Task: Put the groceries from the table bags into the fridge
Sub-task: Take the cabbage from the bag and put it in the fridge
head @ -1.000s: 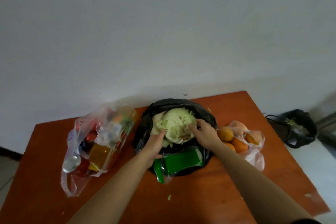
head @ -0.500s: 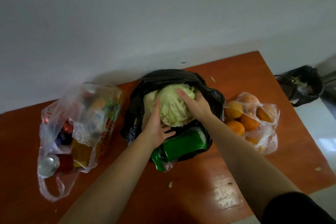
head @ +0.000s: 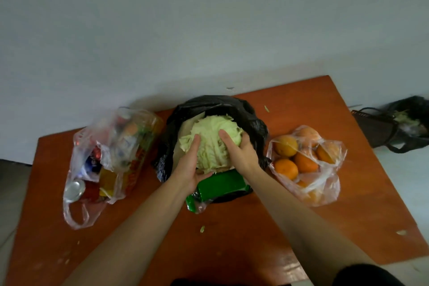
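At the middle of the orange tabletop (head: 232, 239), just short of the wall at twelve o'clock, a pale green cabbage (head: 213, 144) sits in the mouth of a black bag (head: 253, 121). Both hands are on it: the left hand (head: 189, 169) cups its seven o'clock side with the thumb tucked under the lower edge, and the right hand (head: 241, 151) wraps its three o'clock flank, so the fingers (head: 224, 134) of both are clamped on the head from opposite sides. Whether it has cleared the bag or rests on what lies beneath cannot be told. At six o'clock of the cabbage a green packet (head: 220, 187) pokes out of the bag's lip. A clear bag of cans and cartons (head: 111, 158) slumps at nine o'clock, and a clear bag of oranges (head: 304, 158) lies at three o'clock, just beside the black one. The likely step is lifting the cabbage free for the fridge, which is out of view. The outer leaves look loose and ragged, and scraps already dot the tabletop, so a grip on leaves alone could tear and let the heavy head drop. The black plastic could cling and drag upward, tipping the green packet off the near edge or nudging the oranges into rolling.
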### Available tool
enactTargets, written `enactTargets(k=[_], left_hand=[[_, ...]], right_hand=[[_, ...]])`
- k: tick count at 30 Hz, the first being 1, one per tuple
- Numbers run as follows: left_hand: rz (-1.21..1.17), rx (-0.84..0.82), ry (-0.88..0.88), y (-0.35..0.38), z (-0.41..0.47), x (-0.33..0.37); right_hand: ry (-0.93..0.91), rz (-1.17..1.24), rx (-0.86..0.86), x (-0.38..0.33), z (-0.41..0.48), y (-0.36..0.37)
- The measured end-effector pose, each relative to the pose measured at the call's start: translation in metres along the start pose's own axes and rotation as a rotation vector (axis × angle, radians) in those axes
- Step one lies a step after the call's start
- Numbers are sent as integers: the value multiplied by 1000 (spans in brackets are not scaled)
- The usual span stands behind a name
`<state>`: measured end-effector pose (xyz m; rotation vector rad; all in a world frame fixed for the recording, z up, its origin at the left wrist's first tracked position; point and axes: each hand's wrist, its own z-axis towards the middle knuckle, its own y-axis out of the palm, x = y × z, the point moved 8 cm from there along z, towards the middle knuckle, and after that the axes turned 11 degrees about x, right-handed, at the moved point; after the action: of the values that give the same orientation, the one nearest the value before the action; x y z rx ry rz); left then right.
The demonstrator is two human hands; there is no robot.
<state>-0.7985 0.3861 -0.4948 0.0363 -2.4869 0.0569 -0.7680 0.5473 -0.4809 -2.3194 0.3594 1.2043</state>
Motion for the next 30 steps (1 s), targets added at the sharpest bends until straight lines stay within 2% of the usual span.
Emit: enactTargets(k=[4, 9, 12, 16, 19, 24, 30], left_hand=[[18, 76, 124, -3, -39, 26], [-1, 47, 325, 0, -93, 72], [-58, -122, 449, 15, -127, 98], [-51, -296, 613, 39, -174, 119], [-40, -461, 626, 68, -209, 109], [55, -772, 663, 134, -300, 54], [231, -1136, 661, 198, -451, -62]], right_hand=[[-77, 56, -12, -33, -19, -13], [-249, 153, 21, -84, -52, -40], [-372, 229, 93, -112, -80, -66], [-496, 311, 287, -130, -128, -113], [-540, 331, 492, -121, -172, -158], [-551, 337, 829, -78, -263, -253], [-553, 384, 1173, -2, -412, -376]])
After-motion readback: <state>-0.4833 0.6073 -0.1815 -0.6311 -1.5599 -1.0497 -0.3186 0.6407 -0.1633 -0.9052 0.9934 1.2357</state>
